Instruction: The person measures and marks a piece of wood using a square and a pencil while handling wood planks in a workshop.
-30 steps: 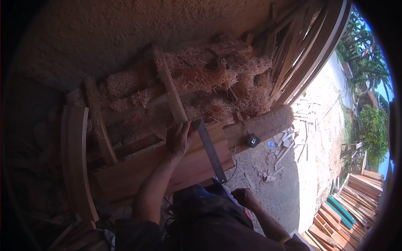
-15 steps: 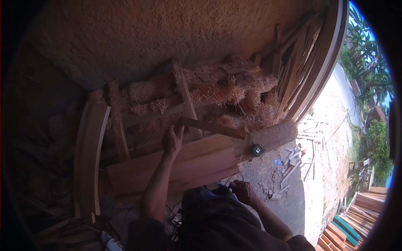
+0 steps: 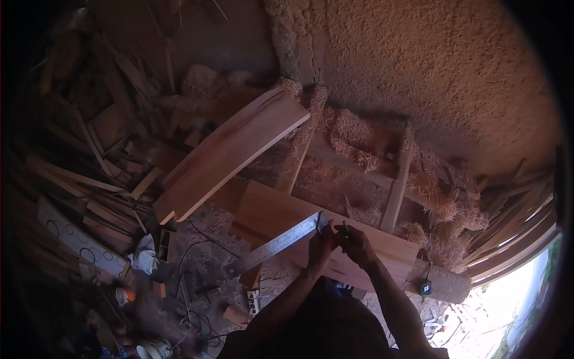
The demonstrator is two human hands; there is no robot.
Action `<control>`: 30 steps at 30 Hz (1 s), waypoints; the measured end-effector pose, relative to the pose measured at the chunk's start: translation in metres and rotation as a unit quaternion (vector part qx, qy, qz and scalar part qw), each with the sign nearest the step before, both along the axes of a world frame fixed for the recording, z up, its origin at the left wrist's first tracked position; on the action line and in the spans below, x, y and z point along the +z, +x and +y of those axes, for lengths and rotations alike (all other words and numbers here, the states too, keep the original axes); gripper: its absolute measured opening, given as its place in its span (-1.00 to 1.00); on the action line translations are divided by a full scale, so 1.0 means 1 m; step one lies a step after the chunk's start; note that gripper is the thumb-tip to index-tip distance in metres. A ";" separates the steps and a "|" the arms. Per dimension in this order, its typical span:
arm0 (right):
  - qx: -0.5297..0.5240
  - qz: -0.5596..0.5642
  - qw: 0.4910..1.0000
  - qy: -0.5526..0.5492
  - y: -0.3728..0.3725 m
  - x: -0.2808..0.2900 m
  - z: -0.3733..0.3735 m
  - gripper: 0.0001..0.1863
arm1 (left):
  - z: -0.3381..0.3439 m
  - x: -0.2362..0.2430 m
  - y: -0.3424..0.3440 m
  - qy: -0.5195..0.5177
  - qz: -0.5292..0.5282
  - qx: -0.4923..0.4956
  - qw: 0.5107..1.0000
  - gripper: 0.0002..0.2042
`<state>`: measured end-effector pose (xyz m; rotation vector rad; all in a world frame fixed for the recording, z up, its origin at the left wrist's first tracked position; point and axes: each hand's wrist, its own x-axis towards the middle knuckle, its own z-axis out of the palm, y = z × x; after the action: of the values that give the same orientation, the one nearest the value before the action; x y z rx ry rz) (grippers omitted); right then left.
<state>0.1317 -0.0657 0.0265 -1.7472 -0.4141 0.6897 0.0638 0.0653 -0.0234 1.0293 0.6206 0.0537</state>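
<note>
My left hand (image 3: 321, 242) is closed on a metal ruler (image 3: 281, 239) with dark graduation marks, which slants down to the left above a wide reddish board (image 3: 382, 245). A dark band or edge shows at the ruler's upper end, beside my fingers. Close on its right, my right hand (image 3: 357, 245) pinches a thin green-tipped pencil (image 3: 345, 227). The two hands nearly touch in front of my body. The board lies across a workbench whose crossbars (image 3: 397, 185) reach toward the wall.
A second wide board (image 3: 239, 149) lies slanted on the left. Curly wood shavings (image 3: 430, 197) heap behind the bench. A small black tape measure (image 3: 425, 288) sits at the bench's right end. Offcuts (image 3: 107, 221), a cable (image 3: 181, 269) and a white cloth (image 3: 144, 258) are at left.
The view has turned left. My right hand has come up from my waist to beside my left and now shows a pencil. My left hand's long strip now points down-left as a ruler.
</note>
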 end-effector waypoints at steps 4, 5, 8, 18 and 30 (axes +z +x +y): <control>0.112 0.056 0.992 0.011 0.035 -0.001 0.050 -0.69 | 0.027 0.002 0.009 -0.025 -0.034 0.078 0.996 -0.39; 0.144 0.088 0.986 0.003 0.046 -0.002 0.061 -0.71 | 0.035 -0.004 0.013 -0.028 -0.043 0.089 0.995 -0.39; 0.138 0.125 0.982 0.033 0.073 -0.019 0.097 -0.75 | 0.062 -0.029 0.022 0.058 0.005 0.069 0.996 -0.43; 0.124 0.065 0.983 -0.117 0.156 -0.084 0.134 -0.69 | 0.118 -0.037 0.037 0.607 -0.118 -0.067 0.783 -0.48; 0.095 0.175 0.977 -0.079 0.136 -0.087 0.141 -0.71 | 0.135 -0.043 0.080 0.672 0.021 -0.209 0.710 -0.44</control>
<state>0.2674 0.0751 -0.0609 -1.7021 -0.2896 1.1752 0.1436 0.2002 -0.0663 2.5989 0.2883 0.0845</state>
